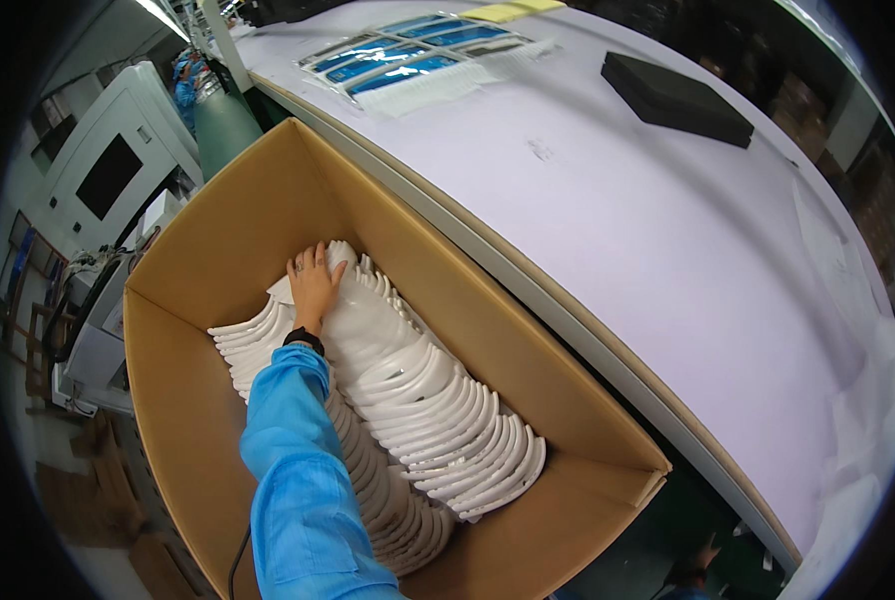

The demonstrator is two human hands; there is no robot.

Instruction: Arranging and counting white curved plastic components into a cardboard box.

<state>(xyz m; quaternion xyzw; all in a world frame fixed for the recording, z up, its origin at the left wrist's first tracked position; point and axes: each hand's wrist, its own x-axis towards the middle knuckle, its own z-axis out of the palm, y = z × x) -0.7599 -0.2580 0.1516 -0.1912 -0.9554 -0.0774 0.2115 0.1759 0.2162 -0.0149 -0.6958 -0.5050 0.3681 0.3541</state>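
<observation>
Inside a deep cardboard box (208, 215), many thin white curved pieces (458, 420) stand nested in two long rows; their exact kind does not show. My left hand (314, 290), reaching in from a blue sleeve with a dark band at the wrist, rests palm down at the far end of the rows. Its fingers are spread and touch a smooth white piece, gripping nothing that I can see. The left forearm hides part of the left row. Low at the right, in shadow outside the box, my right hand (706, 556) appears small, with fingers stretched and nothing visible in it.
Along the box's right side runs a pale table (608, 230). On it lie blue flat panels in clear wrapping (398, 60), a yellow pad (513, 10) and a black foam block (678, 100). A white machine (118, 160) and flattened cardboard (93, 490) stand to the left.
</observation>
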